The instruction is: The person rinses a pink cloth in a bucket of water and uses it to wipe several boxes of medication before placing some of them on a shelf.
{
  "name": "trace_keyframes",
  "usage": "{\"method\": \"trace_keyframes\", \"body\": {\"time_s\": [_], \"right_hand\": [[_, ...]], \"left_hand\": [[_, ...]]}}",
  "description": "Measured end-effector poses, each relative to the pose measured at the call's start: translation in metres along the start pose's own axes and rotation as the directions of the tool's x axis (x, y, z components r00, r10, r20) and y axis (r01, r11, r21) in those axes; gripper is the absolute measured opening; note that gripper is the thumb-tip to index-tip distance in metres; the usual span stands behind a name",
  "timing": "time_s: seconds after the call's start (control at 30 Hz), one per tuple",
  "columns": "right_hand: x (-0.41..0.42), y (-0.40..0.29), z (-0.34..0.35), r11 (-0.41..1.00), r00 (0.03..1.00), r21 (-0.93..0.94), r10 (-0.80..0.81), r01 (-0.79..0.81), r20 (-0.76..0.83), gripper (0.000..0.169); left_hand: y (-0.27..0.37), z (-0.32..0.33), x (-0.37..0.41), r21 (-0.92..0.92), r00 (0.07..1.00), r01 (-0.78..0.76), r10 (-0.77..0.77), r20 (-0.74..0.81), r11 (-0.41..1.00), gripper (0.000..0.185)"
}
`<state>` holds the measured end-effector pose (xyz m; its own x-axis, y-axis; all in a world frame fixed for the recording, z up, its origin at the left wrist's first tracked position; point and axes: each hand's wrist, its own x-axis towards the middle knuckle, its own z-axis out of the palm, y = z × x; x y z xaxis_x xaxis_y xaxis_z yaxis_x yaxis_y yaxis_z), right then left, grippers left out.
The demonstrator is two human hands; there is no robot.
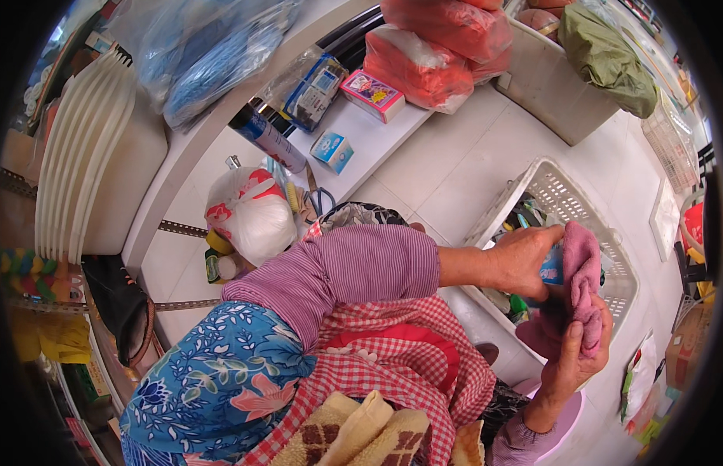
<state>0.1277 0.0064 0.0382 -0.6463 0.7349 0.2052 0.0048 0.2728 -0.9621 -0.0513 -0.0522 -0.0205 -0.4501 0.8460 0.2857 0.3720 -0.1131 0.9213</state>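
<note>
At the right, my left hand point(516, 262) reaches across over a crate, its fingers around a small blue box or packet point(552, 265) that is partly hidden. A pink cloth point(581, 256) lies bunched against this item and beside the left fingertips. My right hand point(583, 343), below and to the right, grips the cloth's lower part between thumb and fingers. Beneath both hands stands the pale plastic crate point(562, 186), holding mixed small packaged goods.
A low white shelf point(390, 143) bears a spray can point(271, 140), a small blue box point(332, 151), a pink box point(373, 95) and red bagged goods point(419, 64). Scissors point(320, 201) and a tied white bag point(250, 215) are nearer. A grey bin point(553, 81) stands beyond.
</note>
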Motion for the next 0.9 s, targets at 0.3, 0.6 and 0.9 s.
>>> {"method": "trace_keyframes", "body": {"time_s": [0.3,0.6,0.9], "right_hand": [[0.031,0.001,-0.068,0.899,0.983,0.437,0.108,-0.032,-0.150,0.045],[0.023,-0.015,-0.071,0.930,0.892,0.367,0.196,-0.037,-0.407,0.035],[0.047,-0.008,-0.062,0.942,0.866,0.309,0.259,-0.129,-0.428,0.049]], "left_hand": [[-0.051,-0.134,0.035,-0.029,0.945,0.314,-0.315,-0.084,0.949,0.062],[-0.169,-0.320,-0.002,0.095,0.709,0.627,-0.516,-0.481,0.773,0.063],[-0.256,-0.354,-0.047,0.414,0.647,0.762,-0.559,-0.518,0.498,0.071]]}}
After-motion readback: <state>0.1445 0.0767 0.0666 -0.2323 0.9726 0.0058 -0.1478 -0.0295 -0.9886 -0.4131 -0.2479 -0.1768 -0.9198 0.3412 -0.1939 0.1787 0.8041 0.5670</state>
